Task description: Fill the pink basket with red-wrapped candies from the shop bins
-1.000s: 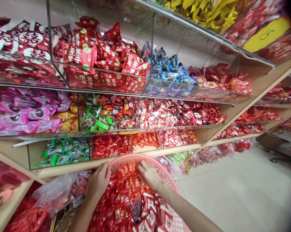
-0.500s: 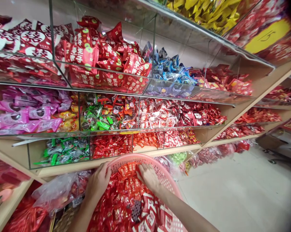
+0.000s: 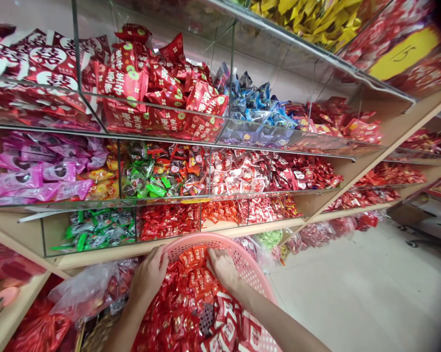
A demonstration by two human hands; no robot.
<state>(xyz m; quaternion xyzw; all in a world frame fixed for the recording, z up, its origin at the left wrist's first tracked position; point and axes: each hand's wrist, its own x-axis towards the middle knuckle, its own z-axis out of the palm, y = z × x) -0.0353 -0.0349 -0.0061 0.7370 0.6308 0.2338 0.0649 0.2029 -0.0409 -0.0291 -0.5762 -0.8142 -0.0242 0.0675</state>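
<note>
A pink perforated plastic basket [image 3: 255, 271] stands against the front of the lowest shelf. Small red and orange wrapped candies [image 3: 193, 264] fill much of it, with larger red-and-white packets [image 3: 227, 325] at its near right. My left hand [image 3: 153, 268] is closed around the basket's left rim, its fingertips curling over the inner side. Inside the basket, my right hand [image 3: 222, 268] rests at the right of the orange candies, fingers bent in against them. Its fingertips are partly hidden, but they appear closed on some of these candies.
Clear-fronted shelf compartments hold green-wrapped candies [image 3: 101, 230], red candies [image 3: 171, 220], purple packets [image 3: 40, 171] and large red packets [image 3: 139, 83]. Plastic bags [image 3: 84, 288] lie below at left. Tiled floor [image 3: 345, 283] stretches to the right, with a yellow price tag [image 3: 405, 54] above.
My right hand's fingers have curled in more tightly against the orange candies. My left hand and the basket have stayed in place.
</note>
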